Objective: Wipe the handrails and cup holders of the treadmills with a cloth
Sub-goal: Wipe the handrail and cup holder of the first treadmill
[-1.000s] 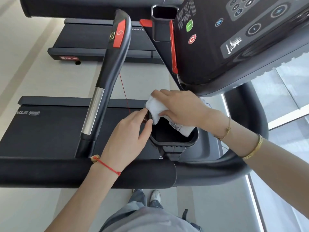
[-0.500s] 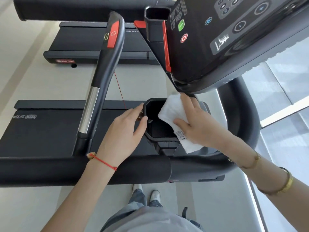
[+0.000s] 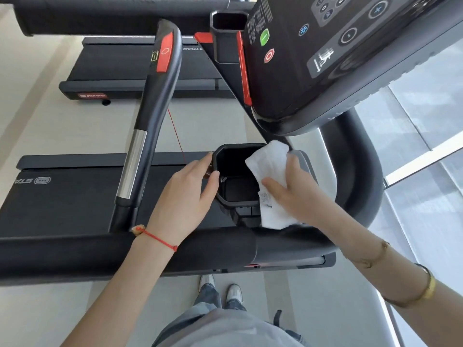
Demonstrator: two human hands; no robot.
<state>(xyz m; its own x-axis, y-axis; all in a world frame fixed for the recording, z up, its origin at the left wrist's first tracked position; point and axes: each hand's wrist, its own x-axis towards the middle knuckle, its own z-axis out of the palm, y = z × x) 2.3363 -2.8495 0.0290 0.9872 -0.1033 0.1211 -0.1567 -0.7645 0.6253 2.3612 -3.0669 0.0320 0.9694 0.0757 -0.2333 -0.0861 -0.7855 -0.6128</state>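
A black cup holder [image 3: 226,200] sits below the treadmill console. A white cloth [image 3: 269,161] lies over its right rim, and my right hand [image 3: 298,196] presses the cloth there with thumb and fingers spread. My left hand [image 3: 185,196] holds the left rim of the cup holder, thumb at the inner edge. A black handrail with a silver band and red patch [image 3: 147,126] rises to the left of it. A thick padded black handrail [image 3: 100,251] runs across in front of me.
The console [image 3: 325,53] with green and red buttons overhangs the cup holder. A second cup holder [image 3: 226,33] stands further back. Treadmill belts [image 3: 62,196] lie to the left, a curved black side bar [image 3: 363,171] and a glass wall to the right.
My right hand has carried the cloth from the far left rim of the cup holder across to its right rim. My left hand has stayed on the left rim.
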